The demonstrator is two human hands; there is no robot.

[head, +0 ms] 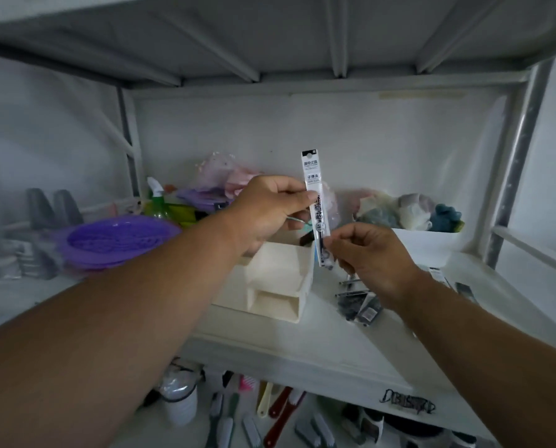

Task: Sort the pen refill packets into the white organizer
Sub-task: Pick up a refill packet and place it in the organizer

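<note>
Both arms bare, extended fwd. Left forearm comes in from lower-left, angled up to the right; left hand (271, 210) raised, back of hand to cam, fingers curled, thumb + index pinching. Right forearm in from lower-right; right hand (372, 253) sits lower, just beside the left, fingers curled, fingertips pinched together, pointing left.

refill packet (315, 202): Chinese print, "子弹头" | shelf edge (407, 405): scrawl, illegible

The organizer (270, 279) sits mid-shelf, loose packets (360, 305) right of it, seemingly a basket (118, 240) left.
</note>
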